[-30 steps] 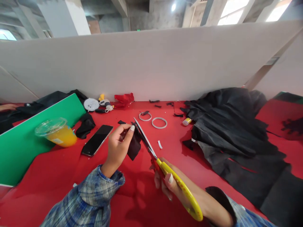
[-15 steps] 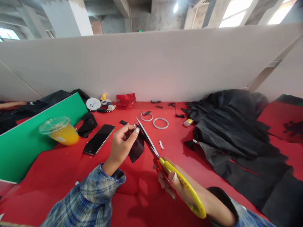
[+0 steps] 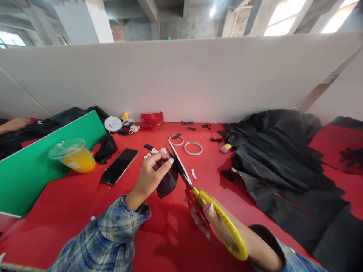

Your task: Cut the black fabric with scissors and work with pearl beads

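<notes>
My left hand (image 3: 151, 175) pinches a small piece of black cloth (image 3: 168, 182) between thumb and fingers, held a little above the red table (image 3: 70, 211). My right hand (image 3: 211, 223) grips the yellow-handled scissors (image 3: 208, 211). Their blades (image 3: 177, 160) point up and away and lie against the top edge of the cloth, right beside my left fingertips. Small white bits (image 3: 154, 152) lie on the table just behind my left hand.
A phone (image 3: 119, 165), a cup of orange drink (image 3: 72, 155) and a green board (image 3: 42, 162) lie to the left. Two white rings (image 3: 193, 148), a small yellow tube (image 3: 226, 147) and a big heap of black cloth (image 3: 283, 162) lie ahead and right. A white partition (image 3: 181, 79) closes the back.
Both hands with the cloth and scissors have drifted slightly right and toward me. The scissor blades have closed further onto the cloth edge.
</notes>
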Action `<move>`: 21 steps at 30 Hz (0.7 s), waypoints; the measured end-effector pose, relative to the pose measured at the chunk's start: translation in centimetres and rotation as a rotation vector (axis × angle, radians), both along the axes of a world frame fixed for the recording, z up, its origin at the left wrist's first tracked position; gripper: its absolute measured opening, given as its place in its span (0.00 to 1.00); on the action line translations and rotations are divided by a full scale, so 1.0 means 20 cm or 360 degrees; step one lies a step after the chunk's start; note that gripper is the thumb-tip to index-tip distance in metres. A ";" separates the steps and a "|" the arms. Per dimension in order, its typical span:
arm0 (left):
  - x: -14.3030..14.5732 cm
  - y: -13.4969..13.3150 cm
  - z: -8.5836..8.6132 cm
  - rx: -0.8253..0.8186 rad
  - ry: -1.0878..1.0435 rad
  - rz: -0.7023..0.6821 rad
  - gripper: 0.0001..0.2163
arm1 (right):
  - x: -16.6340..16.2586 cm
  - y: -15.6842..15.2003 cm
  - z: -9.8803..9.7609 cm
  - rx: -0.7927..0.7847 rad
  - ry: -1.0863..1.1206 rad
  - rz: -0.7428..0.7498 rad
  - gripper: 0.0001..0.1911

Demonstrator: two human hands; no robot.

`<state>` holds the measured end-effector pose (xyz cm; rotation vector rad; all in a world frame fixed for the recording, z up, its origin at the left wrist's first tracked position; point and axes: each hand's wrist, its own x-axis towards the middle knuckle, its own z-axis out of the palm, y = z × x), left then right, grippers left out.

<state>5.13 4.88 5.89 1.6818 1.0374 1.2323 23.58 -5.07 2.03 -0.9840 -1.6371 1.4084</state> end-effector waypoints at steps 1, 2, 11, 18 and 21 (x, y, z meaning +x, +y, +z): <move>0.00 0.00 0.00 -0.0015 0.0003 -0.0007 0.10 | 0.00 0.00 -0.01 -0.0022 0.0009 0.0021 0.25; 0.00 -0.01 0.00 -0.0021 0.0011 -0.0010 0.10 | 0.00 0.00 -0.01 -0.0045 0.0018 0.0037 0.25; 0.01 -0.01 0.00 -0.0041 0.0050 -0.0046 0.09 | -0.02 0.01 0.00 -0.0089 0.0006 0.0027 0.26; 0.00 0.00 0.02 -0.0090 0.0025 -0.0165 0.09 | -0.01 0.01 0.05 -0.0053 -0.0078 0.0081 0.29; -0.01 0.00 0.03 -0.0082 0.0033 -0.0173 0.09 | -0.01 0.01 0.05 -0.0031 -0.0072 0.0099 0.29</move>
